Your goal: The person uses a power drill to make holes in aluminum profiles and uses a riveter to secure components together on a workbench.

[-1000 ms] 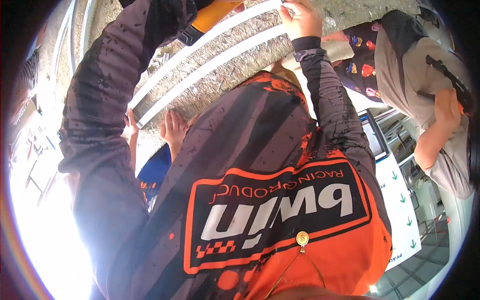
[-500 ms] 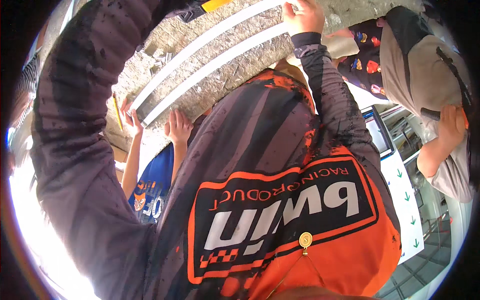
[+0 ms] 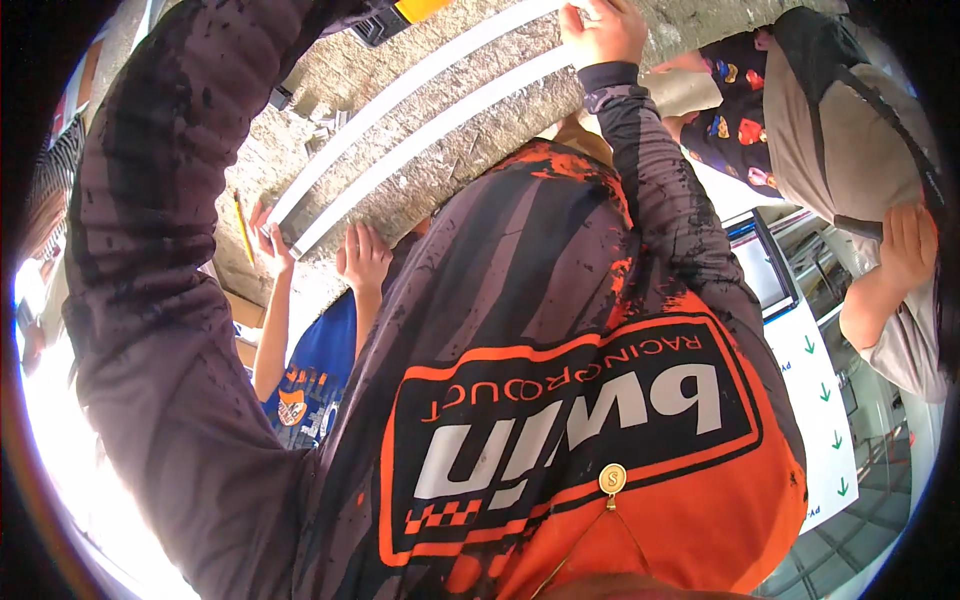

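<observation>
Two long white strips (image 3: 430,135) run side by side across a rough, dusty work surface (image 3: 480,150), and both look curved in this wide view. At their right end my right hand (image 3: 605,32) is closed, fingers and thumb about the strip ends. My left arm, in a dark sleeve, curves up and leaves the picture at the top, so that hand is out of sight. Beside its sleeve end, part of a black and yellow tool (image 3: 385,25) shows at the upper edge. Whether my left hand holds it cannot be seen.
A co-worker's hand (image 3: 275,245) touches the strips' left end; that person's other hand (image 3: 362,258) rests at the surface's edge. A yellow pencil-like stick (image 3: 244,228) and metal scraps (image 3: 322,128) lie nearby. Another person (image 3: 850,150) stands at right, beside a white board (image 3: 815,400) with green arrows.
The strips' left end and the co-worker's hands have shifted slightly to the right. My right hand keeps its hold and has barely moved; the tool at the top has risen slightly.
</observation>
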A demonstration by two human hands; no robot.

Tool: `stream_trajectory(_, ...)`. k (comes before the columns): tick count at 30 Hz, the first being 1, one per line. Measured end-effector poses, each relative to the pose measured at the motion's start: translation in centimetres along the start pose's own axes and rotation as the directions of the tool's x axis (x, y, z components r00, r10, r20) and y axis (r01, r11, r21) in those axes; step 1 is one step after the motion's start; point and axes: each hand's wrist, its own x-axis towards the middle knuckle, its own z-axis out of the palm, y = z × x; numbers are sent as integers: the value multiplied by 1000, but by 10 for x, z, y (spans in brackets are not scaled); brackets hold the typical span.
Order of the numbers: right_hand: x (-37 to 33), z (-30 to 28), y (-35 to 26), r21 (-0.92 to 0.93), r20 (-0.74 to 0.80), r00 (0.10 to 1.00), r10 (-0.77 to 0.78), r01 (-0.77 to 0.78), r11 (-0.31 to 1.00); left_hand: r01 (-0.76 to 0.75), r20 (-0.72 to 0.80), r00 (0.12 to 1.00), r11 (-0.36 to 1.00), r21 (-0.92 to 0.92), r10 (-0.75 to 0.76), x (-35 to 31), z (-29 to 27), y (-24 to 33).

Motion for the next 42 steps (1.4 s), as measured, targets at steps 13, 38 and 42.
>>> stream_trajectory(13, -2, 4, 1, 29, -5, 1000, 3, -3, 1000, -52, 59, 997, 998, 34, 50, 11, 1, -11)
stream_trajectory(38, -3, 3, -3, 37, 4, 999, 35, -35, 999, -190, -1, 982, 980, 58, 191, 24, 13, -32)
stream_trajectory(42, -4, 7, 4, 14, 51, 998, 27, -27, 1000, -71, -39, 997, 996, -46, 69, 26, 22, -36)
